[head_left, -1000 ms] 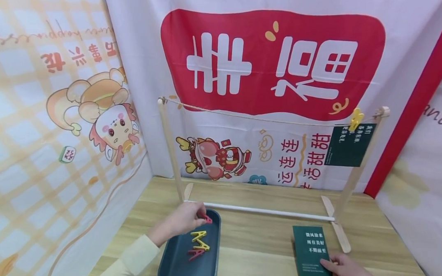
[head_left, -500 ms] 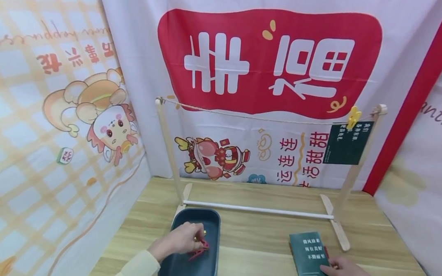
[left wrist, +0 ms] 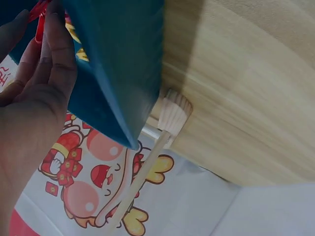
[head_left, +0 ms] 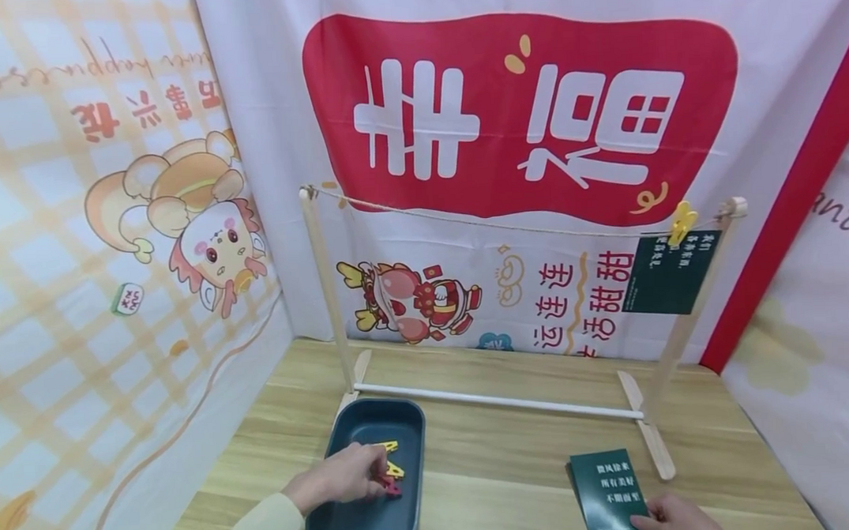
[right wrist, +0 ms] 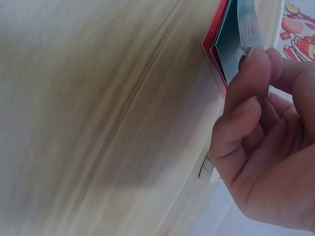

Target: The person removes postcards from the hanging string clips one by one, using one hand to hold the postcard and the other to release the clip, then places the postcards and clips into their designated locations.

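Observation:
Over the dark blue tray (head_left: 361, 529), my left hand (head_left: 347, 474) pinches a red clothespin (left wrist: 40, 25) between thumb and fingertips, as the left wrist view shows. Red plastic (head_left: 391, 486) also shows at the fingertips in the head view, where I cannot tell one clothespin from two. Just beyond lie yellow clothespins (head_left: 387, 446) in the tray. At the lower right, my right hand (head_left: 673, 515) grips the near right edge of a green card (head_left: 608, 490) with white writing. In the right wrist view, a red-edged card (right wrist: 208, 46) shows behind the green one.
A wooden rack (head_left: 324, 293) stands behind the tray, a thin cord (head_left: 465, 220) strung between its posts. Near its right post, a yellow clothespin (head_left: 683, 222) holds another green card (head_left: 667, 282) on the cord. A white rod (head_left: 494, 400) joins the rack's feet. Printed cloth (head_left: 268, 106) surrounds the table.
My left hand has come from the tray's far end toward the viewer, onto the clothespins, and shifted slightly. The right hand still holds the green card, which has shifted a little right and nearer.

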Demonstrator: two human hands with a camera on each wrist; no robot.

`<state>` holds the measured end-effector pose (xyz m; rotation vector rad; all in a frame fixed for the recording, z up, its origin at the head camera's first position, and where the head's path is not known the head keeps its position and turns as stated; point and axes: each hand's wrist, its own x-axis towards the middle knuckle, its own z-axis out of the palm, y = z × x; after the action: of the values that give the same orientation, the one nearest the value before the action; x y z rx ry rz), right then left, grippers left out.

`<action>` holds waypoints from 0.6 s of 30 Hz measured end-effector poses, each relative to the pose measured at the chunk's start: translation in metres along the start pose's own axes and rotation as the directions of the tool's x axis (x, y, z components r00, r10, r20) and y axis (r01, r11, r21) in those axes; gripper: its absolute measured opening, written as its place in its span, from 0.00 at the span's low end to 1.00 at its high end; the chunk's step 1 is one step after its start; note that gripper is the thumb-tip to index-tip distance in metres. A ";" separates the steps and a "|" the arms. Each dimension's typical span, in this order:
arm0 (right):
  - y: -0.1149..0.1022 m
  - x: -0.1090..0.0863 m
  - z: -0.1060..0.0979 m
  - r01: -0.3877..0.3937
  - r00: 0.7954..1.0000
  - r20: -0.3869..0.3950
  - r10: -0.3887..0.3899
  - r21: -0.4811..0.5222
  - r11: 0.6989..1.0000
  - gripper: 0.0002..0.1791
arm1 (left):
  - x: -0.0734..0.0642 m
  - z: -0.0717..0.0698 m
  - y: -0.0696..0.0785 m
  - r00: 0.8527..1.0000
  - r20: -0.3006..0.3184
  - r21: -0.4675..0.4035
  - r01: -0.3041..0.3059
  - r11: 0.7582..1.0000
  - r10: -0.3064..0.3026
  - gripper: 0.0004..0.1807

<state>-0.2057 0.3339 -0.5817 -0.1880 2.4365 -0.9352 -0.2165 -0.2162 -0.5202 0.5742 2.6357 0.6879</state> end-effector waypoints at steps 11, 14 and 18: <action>-0.006 0.005 0.009 -0.101 0.987 -0.140 0.074 -0.195 0.976 0.22 | -0.005 0.007 -0.004 0.992 0.048 0.159 0.112 0.981 -0.121 0.11; -0.003 0.005 0.012 -0.131 0.987 -0.120 0.110 -0.174 0.976 0.24 | -0.007 0.007 0.001 0.989 0.042 0.198 0.128 0.972 -0.139 0.12; -0.001 0.005 0.013 -0.098 0.994 -0.063 0.090 -0.137 0.986 0.23 | -0.010 0.009 0.004 0.983 0.068 0.191 0.157 0.969 -0.173 0.09</action>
<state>-0.2030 0.3237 -0.5914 -0.0955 2.5409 -0.7384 -0.2029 -0.2135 -0.5233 0.4163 2.6467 0.3634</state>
